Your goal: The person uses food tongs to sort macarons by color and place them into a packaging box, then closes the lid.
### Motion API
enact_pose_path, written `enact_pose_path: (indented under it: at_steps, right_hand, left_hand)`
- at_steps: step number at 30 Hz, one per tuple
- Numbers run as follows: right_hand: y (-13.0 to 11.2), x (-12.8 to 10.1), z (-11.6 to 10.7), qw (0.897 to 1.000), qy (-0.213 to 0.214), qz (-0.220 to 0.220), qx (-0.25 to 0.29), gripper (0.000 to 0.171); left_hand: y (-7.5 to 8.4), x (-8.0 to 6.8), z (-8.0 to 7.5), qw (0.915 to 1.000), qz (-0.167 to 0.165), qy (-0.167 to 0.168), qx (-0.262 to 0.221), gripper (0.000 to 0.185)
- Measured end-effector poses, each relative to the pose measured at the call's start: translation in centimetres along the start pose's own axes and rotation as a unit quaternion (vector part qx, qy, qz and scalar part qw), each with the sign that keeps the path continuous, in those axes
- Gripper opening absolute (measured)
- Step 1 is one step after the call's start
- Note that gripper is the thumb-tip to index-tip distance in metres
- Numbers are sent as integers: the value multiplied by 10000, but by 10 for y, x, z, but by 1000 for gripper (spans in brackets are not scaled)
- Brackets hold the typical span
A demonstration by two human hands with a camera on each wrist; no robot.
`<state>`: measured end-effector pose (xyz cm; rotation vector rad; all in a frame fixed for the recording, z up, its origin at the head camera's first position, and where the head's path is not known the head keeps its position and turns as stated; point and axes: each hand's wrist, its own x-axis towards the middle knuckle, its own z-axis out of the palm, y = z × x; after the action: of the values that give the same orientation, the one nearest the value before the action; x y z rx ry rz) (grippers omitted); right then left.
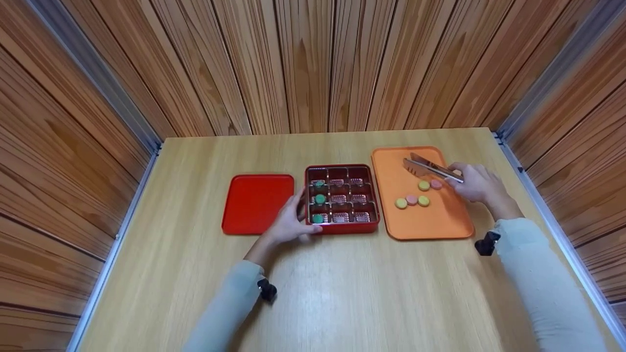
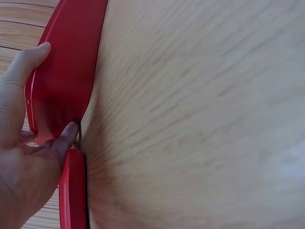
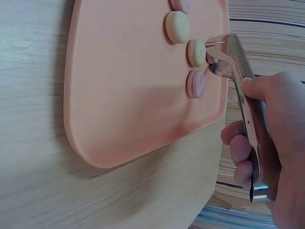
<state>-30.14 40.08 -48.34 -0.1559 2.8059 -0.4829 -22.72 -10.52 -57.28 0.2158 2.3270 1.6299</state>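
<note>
Pale wooden table [image 1: 342, 293] boxed in by 3 wood-plank walls [image 1: 313, 63], metal strips in the corners.

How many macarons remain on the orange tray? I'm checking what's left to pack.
4. On the orange tray, a yellow-green, a pink and a yellow sit in a row; another yellow lies behind. A possible pink fifth shows beside the tongs.
</note>
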Motion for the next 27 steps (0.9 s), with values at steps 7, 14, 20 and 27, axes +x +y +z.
enact_pose_path:
  at_steps: [7,14,20,27]
  right_hand:
    - [0,-1,0,9999,-78,-23,66,55]
    - [1,0,1,9998,-139,102,47,54]
    - [2,0,1,9998,-153,81,100,55]
    - [3,-2,-1,9995,-184,97,245,54]
  left_hand:
    - [2,-1,0,10000,-65,-5,57,125]
    - [1,0,0,9997,91,-44,-226,126]
    - [2,0,0,9995,110,-47,-283,128]
    - [0,0,0,9999,68,-5,-144,126]
